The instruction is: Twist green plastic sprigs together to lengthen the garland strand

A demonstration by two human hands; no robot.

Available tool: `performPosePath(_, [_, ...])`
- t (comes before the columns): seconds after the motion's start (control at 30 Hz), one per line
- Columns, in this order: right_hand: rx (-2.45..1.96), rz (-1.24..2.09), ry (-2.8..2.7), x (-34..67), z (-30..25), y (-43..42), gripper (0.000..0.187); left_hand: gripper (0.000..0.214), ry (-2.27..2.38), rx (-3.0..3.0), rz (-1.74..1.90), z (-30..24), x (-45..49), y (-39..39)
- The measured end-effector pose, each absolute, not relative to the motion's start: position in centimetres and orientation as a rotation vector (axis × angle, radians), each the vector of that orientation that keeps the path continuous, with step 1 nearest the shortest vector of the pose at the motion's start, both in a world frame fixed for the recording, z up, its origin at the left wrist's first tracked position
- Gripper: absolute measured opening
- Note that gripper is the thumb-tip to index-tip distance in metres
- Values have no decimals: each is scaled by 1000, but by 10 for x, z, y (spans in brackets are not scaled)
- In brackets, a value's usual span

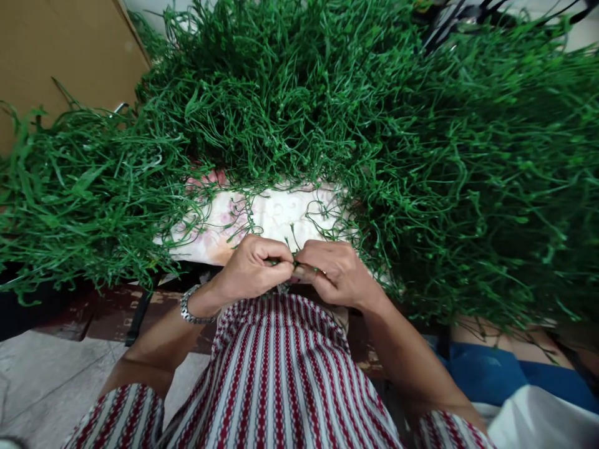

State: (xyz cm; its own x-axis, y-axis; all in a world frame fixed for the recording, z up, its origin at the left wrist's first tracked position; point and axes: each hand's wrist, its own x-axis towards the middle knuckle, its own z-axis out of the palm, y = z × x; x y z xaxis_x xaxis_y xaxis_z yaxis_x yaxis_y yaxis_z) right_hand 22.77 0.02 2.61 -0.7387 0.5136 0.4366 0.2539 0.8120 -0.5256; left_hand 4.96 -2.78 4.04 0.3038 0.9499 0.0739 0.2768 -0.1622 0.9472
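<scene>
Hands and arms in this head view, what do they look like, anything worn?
Both arms are bare below short sleeves striped dark red and white, matching the shirt. The left hand has a silver chain bracelet at its wrist. The right hand shows no bracelet or watch.

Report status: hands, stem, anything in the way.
Left hand, right hand: both pinched on one green stem. Stem above floral cloth. Green heap crowds all sides.

To my upper left stands a brown board (60,56). Grey concrete floor (42,380) lies below me. The worn reddish surface (107,312) carries a pale flowered cloth (266,218), all in soft, even light.
</scene>
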Motion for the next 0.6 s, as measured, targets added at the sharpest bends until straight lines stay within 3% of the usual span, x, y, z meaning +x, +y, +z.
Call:
performPosePath(0.1, [-560, 825, -2118, 216, 20, -3, 16, 14, 1104, 1592, 1064, 43, 49, -28])
performPosePath(0.3, [-594, 960, -1890, 205, 15, -5, 18, 13, 1074, 1557, 1219, 38, 47, -27])
performPosePath(0.6, [-461, 652, -2786, 238, 55, 6, 15, 30, 668, 2267, 792, 37, 38, -20])
